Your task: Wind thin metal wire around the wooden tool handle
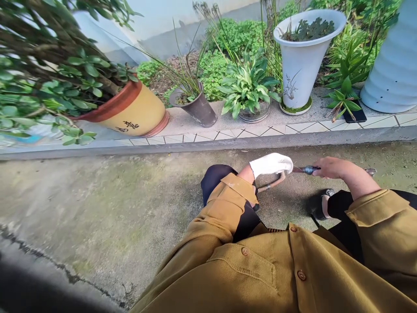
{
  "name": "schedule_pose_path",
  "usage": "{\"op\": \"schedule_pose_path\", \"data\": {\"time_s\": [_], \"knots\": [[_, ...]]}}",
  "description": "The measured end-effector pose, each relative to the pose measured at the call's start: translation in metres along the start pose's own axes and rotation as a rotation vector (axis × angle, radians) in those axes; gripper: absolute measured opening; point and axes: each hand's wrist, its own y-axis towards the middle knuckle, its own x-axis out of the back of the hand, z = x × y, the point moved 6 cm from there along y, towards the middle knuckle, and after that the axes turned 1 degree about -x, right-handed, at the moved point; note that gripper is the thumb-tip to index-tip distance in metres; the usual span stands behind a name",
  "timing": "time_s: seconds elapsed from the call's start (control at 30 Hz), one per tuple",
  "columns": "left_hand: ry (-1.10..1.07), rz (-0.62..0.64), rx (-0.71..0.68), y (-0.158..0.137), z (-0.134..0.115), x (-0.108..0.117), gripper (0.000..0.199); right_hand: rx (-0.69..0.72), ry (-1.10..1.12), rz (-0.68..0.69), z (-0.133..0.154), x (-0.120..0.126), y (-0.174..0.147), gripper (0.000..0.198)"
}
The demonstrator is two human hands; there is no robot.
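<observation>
My left hand [273, 164] wears a white glove, its fingers curled shut at the forked end of a brown wooden stick [276, 181]; what they pinch is hidden. A thin strand seems to run from the glove toward a dark bluish winding [309, 170] around the stick. Bare and closed, my right hand [329, 167] grips the stick just beyond that winding. The stick's far end [370, 171] shows past my right wrist. One prong slants down toward my left knee, with a small wrapped band on it.
Along a tiled ledge [228, 135] stand a tilted yellow pot [143, 106], a grey pot [202, 108], a leafy plant [249, 89] and a tall white planter [301, 65]. A dark phone-like slab [355, 115] lies there too. Concrete floor [130, 208] surrounds my shoes.
</observation>
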Motion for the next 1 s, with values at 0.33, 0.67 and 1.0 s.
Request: {"op": "schedule_pose_path", "data": {"time_s": [0.33,0.67,1.0], "knots": [[0.089,-0.082,-0.023,0.002,-0.002,0.01,0.013,0.439,0.438,0.291,0.045,-0.002,-0.038,0.036],[-0.031,0.079,-0.028,0.007,-0.001,-0.014,0.015,0.042,0.56,-0.618,-0.019,0.046,-0.018,0.033],[-0.011,0.03,-0.048,-0.001,0.002,-0.01,0.013,0.122,-0.048,0.103,0.014,-0.011,-0.005,0.016]]}}
